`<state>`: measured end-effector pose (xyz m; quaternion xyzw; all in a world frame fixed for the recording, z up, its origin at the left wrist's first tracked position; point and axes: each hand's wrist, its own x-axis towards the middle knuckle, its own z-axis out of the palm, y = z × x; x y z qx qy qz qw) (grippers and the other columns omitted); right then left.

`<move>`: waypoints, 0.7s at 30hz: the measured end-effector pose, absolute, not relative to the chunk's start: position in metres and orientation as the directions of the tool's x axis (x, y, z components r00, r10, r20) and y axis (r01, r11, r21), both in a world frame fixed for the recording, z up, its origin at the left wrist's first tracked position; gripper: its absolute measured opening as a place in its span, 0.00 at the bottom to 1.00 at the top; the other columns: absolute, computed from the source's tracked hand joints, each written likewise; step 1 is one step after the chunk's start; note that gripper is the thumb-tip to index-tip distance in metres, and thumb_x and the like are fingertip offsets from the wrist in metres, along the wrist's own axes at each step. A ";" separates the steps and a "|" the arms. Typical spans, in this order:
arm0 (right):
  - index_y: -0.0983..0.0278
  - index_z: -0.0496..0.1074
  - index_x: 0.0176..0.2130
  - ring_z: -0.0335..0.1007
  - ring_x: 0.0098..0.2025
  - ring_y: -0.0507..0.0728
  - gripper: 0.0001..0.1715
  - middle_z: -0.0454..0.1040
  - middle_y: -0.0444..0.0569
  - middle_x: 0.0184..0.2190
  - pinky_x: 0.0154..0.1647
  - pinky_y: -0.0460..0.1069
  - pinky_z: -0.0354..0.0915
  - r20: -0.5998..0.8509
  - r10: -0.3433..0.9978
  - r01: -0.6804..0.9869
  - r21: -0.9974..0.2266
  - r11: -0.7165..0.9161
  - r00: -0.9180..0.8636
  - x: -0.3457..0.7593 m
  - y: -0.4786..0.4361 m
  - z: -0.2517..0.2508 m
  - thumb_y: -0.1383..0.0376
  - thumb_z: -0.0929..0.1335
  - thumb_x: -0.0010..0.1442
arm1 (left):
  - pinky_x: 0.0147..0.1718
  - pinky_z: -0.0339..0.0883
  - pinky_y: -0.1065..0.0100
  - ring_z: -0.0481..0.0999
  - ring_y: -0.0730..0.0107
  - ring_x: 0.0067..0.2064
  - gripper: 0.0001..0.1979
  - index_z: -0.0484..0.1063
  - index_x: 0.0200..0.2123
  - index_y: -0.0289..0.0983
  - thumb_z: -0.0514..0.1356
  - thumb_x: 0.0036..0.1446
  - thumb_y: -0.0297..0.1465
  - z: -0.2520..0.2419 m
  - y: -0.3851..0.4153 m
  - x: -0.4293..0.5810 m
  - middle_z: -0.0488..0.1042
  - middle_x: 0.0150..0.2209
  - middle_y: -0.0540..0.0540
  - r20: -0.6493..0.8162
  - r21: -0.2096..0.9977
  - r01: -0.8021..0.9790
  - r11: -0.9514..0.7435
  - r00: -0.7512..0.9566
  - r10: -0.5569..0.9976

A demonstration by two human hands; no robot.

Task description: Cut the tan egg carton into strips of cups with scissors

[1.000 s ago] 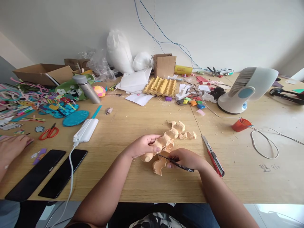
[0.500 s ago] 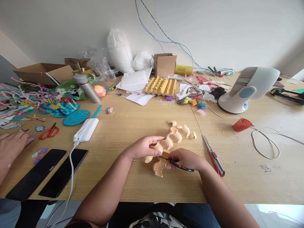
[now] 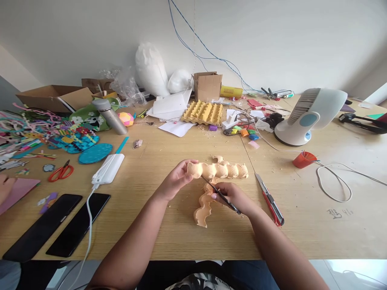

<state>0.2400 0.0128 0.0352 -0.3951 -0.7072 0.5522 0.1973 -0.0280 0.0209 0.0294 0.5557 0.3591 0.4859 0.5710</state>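
Left hand (image 3: pixel 176 181) pinching strip (image 3: pixel 221 171); right hand (image 3: pixel 232 195) seemingly curled.

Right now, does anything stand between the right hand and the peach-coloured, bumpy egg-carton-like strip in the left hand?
Nothing visible blocks the way: the black scissors in the right hand appear to reach the near edge of the strip. A peach-coloured, wavy-edged piece lies beside that hand, its far end seemingly under the scissors.

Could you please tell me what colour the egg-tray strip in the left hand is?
The egg-tray strip is pale orange, seen in the head view.
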 end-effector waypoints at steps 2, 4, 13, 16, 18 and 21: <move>0.62 0.65 0.30 0.49 0.27 0.49 0.33 0.55 0.37 0.25 0.28 0.46 0.47 -0.140 0.786 0.288 -0.956 0.051 -0.602 0.238 0.011 0.037 0.38 0.73 0.60 | 0.56 0.70 0.59 0.76 0.53 0.58 0.30 0.74 0.61 0.40 0.71 0.60 0.47 0.027 0.020 -0.021 0.77 0.58 0.38 0.149 0.976 -0.193 -0.099 0.271 0.951; 0.62 0.65 0.30 0.48 0.25 0.48 0.35 0.55 0.36 0.23 0.26 0.46 0.46 -0.143 0.783 0.258 -0.966 0.023 -0.605 0.235 0.009 0.039 0.36 0.73 0.60 | 0.57 0.72 0.57 0.76 0.52 0.59 0.26 0.76 0.58 0.39 0.68 0.63 0.47 0.025 0.019 -0.015 0.78 0.58 0.38 0.146 0.975 -0.200 -0.095 0.261 0.954; 0.60 0.65 0.32 0.49 0.14 0.47 0.33 0.58 0.34 0.15 0.15 0.45 0.47 -0.169 0.735 0.115 -0.986 -0.124 -0.656 0.228 0.000 0.027 0.35 0.69 0.65 | 0.51 0.76 0.59 0.79 0.52 0.55 0.25 0.77 0.56 0.40 0.66 0.65 0.50 0.022 0.016 -0.010 0.80 0.55 0.41 0.097 0.973 -0.222 -0.060 0.162 0.982; 0.62 0.68 0.36 0.48 0.14 0.46 0.31 0.58 0.33 0.14 0.14 0.44 0.46 -0.137 0.729 0.020 -0.986 -0.167 -0.670 0.226 -0.003 0.025 0.37 0.68 0.68 | 0.52 0.75 0.57 0.79 0.51 0.56 0.24 0.77 0.55 0.39 0.64 0.66 0.50 0.022 0.017 -0.010 0.80 0.55 0.40 0.113 0.966 -0.249 -0.067 0.175 0.978; 0.63 0.69 0.38 0.48 0.14 0.46 0.31 0.58 0.32 0.15 0.14 0.43 0.47 -0.125 0.714 -0.031 -0.979 -0.201 -0.689 0.225 -0.005 0.024 0.38 0.68 0.68 | 0.53 0.74 0.56 0.79 0.50 0.57 0.25 0.77 0.55 0.39 0.65 0.65 0.51 0.022 0.017 -0.009 0.80 0.56 0.39 0.117 0.956 -0.289 -0.056 0.198 0.973; 0.64 0.70 0.39 0.48 0.14 0.46 0.30 0.58 0.31 0.16 0.14 0.42 0.48 -0.095 0.688 -0.104 -0.965 -0.242 -0.719 0.224 -0.007 0.025 0.39 0.68 0.69 | 0.54 0.73 0.55 0.78 0.50 0.59 0.28 0.76 0.56 0.40 0.68 0.61 0.52 0.025 0.016 -0.004 0.80 0.56 0.39 0.123 0.921 -0.390 -0.027 0.225 0.967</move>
